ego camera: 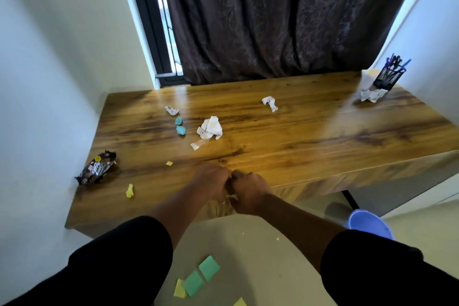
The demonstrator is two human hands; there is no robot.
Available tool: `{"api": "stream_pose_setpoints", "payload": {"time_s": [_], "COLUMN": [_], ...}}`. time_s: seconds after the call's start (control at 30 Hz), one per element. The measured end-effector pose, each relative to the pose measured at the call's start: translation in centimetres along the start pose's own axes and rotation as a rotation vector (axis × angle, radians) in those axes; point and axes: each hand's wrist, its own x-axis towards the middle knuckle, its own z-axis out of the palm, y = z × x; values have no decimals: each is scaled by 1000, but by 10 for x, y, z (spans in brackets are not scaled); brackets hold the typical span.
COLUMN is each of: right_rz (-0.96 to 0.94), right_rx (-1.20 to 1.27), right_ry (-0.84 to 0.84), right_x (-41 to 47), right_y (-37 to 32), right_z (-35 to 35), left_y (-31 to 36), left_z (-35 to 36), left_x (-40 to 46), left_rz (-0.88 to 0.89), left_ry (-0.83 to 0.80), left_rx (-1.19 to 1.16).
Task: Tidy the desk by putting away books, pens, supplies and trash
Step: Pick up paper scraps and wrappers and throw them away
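My left hand [211, 180] and my right hand [248, 186] meet at the front edge of the wooden desk [298, 136], fingers curled together round a small scrap of paper [231, 197] that barely shows between them. On the desk lie a large crumpled white paper [210, 129], a smaller white wad [270, 103], another white wad [172, 110], two blue wads [179, 126], yellow bits [129, 191] and a dark snack wrapper [97, 167]. A crumpled paper [373, 95] lies by the black mesh pen holder [389, 77] at the far right.
Green and yellow sticky notes [200, 278] lie on the floor by my feet. A blue bin [370, 223] stands on the floor under the desk's right side. White walls close in on both sides; a dark curtain [273, 20] hangs behind the desk.
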Motion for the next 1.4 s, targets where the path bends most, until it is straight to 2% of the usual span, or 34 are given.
{"api": "stream_pose_setpoints", "payload": {"time_s": [0.17,0.37,0.5,0.57,0.67,0.77,0.9,1.0,1.1,1.2,1.27,1.33,1.4], "right_rz": [64,-1,25,-9,-67,-194,-413,-477,-469,-538,-515,-487,-505], "right_rx": [147,334,307,316,347,252,124,85,178,304,373,443,512], "right_ry": [-98,-201,-131,-72,-20,20,-97,-95,-45,13,47,89,150], "right_x": [12,41,78,99,139,177,213,221,226,230,228,225,223], "right_y": [13,50,85,100,111,108,100,98,108,124,131,139,151], "right_z": [-27,-51,-50,-53,-62,-67,-58,-51,-42,-38,-42,-48,-54], "left_y": [-5,-41,-54,-48,-39,-38,-32,-31,-26,-12,-4,2,6], "left_z": [-27,-37,-31,-29,-26,-23,-27,-20,-14,-3,2,0,-15], "left_x": [8,29,54,62,71,78,78,73,65,66,72,83,97], "left_rz": [-30,-150,-268,-397,-593,-796,-1014,-1136,-1225,-1238,-1270,-1288,-1294], "left_ry": [-204,-139,126,261,381,456,544,604,653,705,736,810,902], "left_rx": [-200,-350,-354,-489,-614,-721,-795,-864,-929,-1008,-1041,-1198,-1688]}}
